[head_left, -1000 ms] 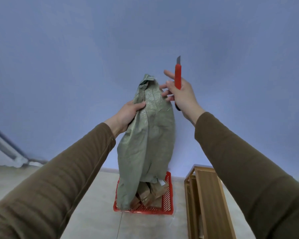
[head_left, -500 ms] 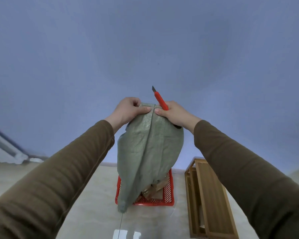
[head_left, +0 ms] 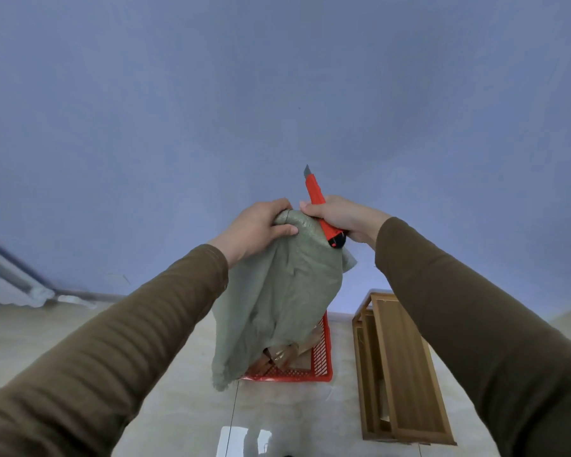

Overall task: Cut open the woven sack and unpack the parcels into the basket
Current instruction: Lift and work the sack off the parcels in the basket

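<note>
A person's left hand (head_left: 257, 227) and right hand (head_left: 338, 217) bunch the top of a green woven sack (head_left: 277, 298), held up over a red basket (head_left: 322, 354) on the pale floor (head_left: 145, 390). The left fingers are curled tight around a gathered fold; the right hand clamps both sack cloth and an orange utility knife (head_left: 320, 209), its blade exposed and pointing up, away from the cloth. The sack hangs limp and looks nearly empty, soft and light, best held by its bunched top. Brown parcels (head_left: 277, 357) lie in the basket under its open bottom. A wooden rack (head_left: 399, 367) stands just beside the basket, before a blue wall (head_left: 277, 77).
</note>
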A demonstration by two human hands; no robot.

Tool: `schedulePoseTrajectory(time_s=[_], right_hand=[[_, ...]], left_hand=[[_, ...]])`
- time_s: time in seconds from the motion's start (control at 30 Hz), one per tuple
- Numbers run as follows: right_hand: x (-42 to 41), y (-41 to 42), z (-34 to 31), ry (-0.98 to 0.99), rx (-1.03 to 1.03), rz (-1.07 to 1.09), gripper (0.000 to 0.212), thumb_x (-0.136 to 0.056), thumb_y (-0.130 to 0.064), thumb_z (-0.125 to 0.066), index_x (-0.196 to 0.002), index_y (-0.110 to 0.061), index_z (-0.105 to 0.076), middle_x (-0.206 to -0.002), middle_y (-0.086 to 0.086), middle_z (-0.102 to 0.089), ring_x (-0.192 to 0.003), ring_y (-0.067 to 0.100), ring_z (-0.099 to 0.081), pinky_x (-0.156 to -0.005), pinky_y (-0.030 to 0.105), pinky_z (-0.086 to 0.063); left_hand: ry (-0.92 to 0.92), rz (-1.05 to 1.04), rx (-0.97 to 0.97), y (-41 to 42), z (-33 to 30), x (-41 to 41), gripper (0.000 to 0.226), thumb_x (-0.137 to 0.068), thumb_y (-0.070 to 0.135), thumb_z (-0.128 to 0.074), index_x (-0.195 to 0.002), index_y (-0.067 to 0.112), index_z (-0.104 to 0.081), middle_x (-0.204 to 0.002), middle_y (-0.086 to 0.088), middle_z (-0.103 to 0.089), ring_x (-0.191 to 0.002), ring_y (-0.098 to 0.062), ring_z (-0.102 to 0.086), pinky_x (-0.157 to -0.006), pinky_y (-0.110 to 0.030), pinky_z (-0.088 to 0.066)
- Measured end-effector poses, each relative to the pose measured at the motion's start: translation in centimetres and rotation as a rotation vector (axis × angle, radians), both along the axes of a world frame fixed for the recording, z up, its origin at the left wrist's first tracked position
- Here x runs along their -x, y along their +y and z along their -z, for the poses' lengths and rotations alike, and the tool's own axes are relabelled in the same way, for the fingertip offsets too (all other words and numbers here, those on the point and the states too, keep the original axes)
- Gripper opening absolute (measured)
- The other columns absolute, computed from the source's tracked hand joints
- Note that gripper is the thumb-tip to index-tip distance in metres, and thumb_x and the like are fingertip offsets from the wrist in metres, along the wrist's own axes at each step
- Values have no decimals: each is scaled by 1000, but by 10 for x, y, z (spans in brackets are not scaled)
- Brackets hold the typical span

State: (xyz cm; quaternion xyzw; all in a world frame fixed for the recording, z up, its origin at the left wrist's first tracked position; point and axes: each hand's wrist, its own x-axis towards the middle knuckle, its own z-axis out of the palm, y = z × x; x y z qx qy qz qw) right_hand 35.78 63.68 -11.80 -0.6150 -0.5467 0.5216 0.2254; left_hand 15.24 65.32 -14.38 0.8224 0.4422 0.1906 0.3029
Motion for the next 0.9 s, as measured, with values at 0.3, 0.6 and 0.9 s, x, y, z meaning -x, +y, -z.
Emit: schedulePoseTrajectory(time_s=[0.3,0.6,0.9], right_hand=[[1,-30,12,-343,-389,-367,61,-110,-29,-49,-166,-23,-23,-166,6,-33,-154,20,-26,-125,35,-20],[2,-9,53,97,-256,166,34,-106,-29,-56,-139,-21,-52,-134,9,-65,-126,27,-62,-113,53,-45],[7,-6,53,598,102,284,28,-108,-26,-55,-119,-2,-64,-100,17,-80,-89,28,-80,-71,38,-65]], left_hand=[[-159,-139,297,9,-3,8,43,-92,45,-75,-83,3,-68,-75,-4,-68,-69,-17,-62,-71,-31,-47],[-93,-246,-178,1,23,15,60,-92,58,-64,-145,35,-47,-138,-3,-49,-124,-21,-53,-105,-40,-46],[-268,-89,40,-13,54,4,102,-74,34,-91,-157,35,-33,-148,3,-27,-135,-9,-39,-109,-9,-28]])
